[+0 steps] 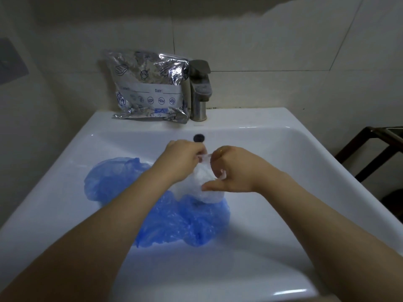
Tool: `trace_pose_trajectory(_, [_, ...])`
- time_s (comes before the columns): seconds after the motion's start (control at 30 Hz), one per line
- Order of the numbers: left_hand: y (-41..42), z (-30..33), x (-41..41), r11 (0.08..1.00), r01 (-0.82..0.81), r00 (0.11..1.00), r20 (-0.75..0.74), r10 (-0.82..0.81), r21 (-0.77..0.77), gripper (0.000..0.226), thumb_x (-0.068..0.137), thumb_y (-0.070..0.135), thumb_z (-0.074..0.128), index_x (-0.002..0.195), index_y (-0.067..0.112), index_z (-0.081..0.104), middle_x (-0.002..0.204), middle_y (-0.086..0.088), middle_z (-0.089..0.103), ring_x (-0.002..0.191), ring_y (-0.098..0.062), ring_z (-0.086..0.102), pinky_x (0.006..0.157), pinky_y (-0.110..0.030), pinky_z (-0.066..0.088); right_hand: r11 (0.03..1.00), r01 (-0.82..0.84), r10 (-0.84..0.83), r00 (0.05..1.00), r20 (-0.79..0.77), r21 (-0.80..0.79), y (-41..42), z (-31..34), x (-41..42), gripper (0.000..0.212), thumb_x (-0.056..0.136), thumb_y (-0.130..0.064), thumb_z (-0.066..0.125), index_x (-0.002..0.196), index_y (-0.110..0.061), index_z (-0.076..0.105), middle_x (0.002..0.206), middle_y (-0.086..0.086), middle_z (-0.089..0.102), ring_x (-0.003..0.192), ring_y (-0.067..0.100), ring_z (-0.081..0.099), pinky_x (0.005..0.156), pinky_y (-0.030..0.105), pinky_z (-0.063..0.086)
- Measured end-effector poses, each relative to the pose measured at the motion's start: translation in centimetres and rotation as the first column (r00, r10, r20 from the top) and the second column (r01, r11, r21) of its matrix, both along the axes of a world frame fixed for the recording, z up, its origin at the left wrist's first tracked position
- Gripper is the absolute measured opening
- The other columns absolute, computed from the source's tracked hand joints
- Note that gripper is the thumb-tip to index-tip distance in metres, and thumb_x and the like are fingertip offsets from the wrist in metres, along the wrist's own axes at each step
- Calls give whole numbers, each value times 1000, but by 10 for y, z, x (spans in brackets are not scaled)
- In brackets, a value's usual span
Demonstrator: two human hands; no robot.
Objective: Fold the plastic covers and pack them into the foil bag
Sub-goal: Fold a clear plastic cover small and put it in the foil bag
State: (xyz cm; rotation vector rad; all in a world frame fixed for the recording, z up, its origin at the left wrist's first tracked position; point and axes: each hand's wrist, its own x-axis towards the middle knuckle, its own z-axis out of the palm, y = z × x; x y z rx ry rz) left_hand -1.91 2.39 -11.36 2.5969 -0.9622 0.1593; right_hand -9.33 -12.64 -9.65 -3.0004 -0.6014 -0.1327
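One clear cover (201,184) is pinched between both hands, left (185,156) and right (231,168), mid-fold over the sink (261,225) basin, while blue covers (181,219) lie unfolded beneath and the foil bag (150,88) waits on the sink's back edge.

Showed two bare forearms, sleeveless to the frame edge; wore what seemed a thin gold ring at a finger's base on the right hand (234,168).

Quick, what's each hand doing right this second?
Left hand: pinches the top edge of the clear plastic cover.
Right hand: pinches the same cover.
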Motion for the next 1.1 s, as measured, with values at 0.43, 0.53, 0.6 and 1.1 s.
trace_pose_trajectory(0.43, [28,14,7,773,-235,872,-479,-101,-590,28,91,4,48,73,23,59,66,5,50,50,-4,44,51,-14,39,708,193,-169,980,-102,679,-48,-4,4,16,89,-3,57,88,-9,72,73,2,67,61,-5,57,65,12,43])
trace_pose_trajectory(0.53, [24,18,2,794,-75,851,-454,-265,-604,6,74,29,65,72,25,62,67,6,53,62,-6,47,61,-19,40,503,115,-224,975,1,856,-40,-5,8,48,76,23,46,97,-14,69,102,10,65,81,-5,59,67,9,44])
trace_pose_trajectory(0.6, [27,18,5,840,-30,874,-421,-241,-542,14,68,32,76,76,27,65,72,8,58,67,-6,52,65,-19,44,513,85,-334,936,108,854,-35,-2,10,53,73,24,43,97,-15,69,110,7,56,86,0,56,64,11,46])
trace_pose_trajectory(1.1, [32,8,23,748,-379,915,-101,390,-545,10,87,9,59,89,2,65,85,-4,56,81,-19,48,65,-21,28,-310,385,-99,896,-432,869,-43,10,10,25,89,12,39,75,-4,54,59,5,57,60,17,57,62,29,56])
